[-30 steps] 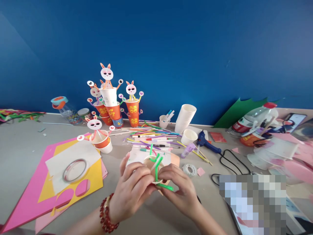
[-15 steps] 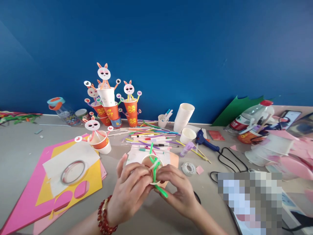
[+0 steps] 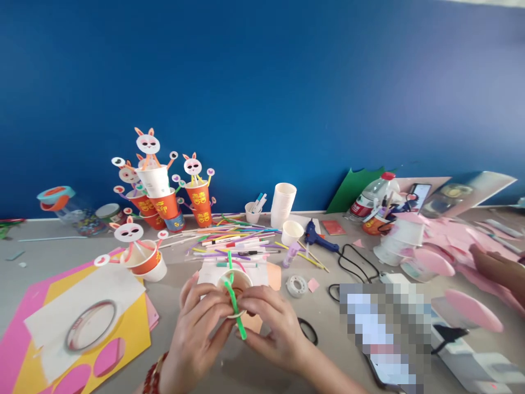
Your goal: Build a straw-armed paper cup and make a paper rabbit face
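Note:
At the front centre, a paper cup [image 3: 243,278] is held between my two hands, its open top facing up and partly toward me. A bright green pipe cleaner [image 3: 233,298] runs across its near rim, one end sticking out toward me and the other rising above the opening. My left hand [image 3: 203,320] has its fingers wrapped round the cup's left side. On the right side, my right hand [image 3: 273,323] presses its fingers and thumb at the rim beside the green stem. The fingertips partly cover the rim.
Rabbit-faced cups [image 3: 150,262] stand at the left, near coloured sheets [image 3: 123,312] and a tape roll [image 3: 91,326]. Pens lie behind my hands. A glue gun [image 3: 322,239], white tape [image 3: 296,285], cup stack [image 3: 283,205] and phone [image 3: 377,339] are rightward. Another person's hand [image 3: 498,271] is far right.
The view has turned right, so the table items appear farther left. The green stem's upper part now stands straighter, and another person's hand has come into view at the right.

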A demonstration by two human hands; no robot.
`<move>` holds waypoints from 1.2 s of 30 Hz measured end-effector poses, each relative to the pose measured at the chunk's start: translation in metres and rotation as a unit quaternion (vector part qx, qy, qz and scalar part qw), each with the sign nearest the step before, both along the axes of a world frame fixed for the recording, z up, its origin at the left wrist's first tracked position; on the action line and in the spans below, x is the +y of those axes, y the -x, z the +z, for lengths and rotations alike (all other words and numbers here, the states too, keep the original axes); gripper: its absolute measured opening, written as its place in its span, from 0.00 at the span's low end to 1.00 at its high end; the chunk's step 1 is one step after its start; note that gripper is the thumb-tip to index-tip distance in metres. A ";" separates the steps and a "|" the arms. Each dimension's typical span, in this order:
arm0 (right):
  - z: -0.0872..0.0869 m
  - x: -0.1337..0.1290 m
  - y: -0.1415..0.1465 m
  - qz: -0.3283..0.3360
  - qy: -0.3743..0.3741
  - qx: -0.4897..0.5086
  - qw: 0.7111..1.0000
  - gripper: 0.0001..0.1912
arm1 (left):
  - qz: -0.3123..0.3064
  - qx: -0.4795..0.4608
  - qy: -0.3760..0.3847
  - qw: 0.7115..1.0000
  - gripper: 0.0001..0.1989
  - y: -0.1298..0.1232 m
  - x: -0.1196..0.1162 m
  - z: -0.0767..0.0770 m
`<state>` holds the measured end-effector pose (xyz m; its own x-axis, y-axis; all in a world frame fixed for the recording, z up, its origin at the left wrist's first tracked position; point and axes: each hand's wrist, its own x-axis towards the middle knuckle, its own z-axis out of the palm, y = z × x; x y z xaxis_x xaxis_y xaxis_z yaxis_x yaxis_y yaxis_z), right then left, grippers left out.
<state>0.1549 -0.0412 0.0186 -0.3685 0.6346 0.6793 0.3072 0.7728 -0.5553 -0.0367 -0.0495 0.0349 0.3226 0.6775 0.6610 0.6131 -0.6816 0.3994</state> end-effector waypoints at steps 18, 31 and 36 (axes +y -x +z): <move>-0.033 0.149 -0.224 -0.366 0.186 -0.328 0.851 0.19 | -0.042 -0.081 -0.021 0.996 0.10 -0.003 0.011 -0.010; -0.068 0.179 -0.255 -0.320 0.208 -0.378 0.843 0.16 | -0.060 -0.044 0.026 0.997 0.08 0.009 0.011 0.011; -0.065 0.187 -0.263 -0.300 0.224 -0.330 0.867 0.17 | -0.064 -0.009 0.043 0.997 0.07 0.010 0.013 0.018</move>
<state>0.4180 0.1458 -0.0467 -0.0960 0.9919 0.0831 0.9438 0.1172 -0.3089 -0.0466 -0.0368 0.0525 0.3988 0.6864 0.6081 0.5161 -0.7162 0.4698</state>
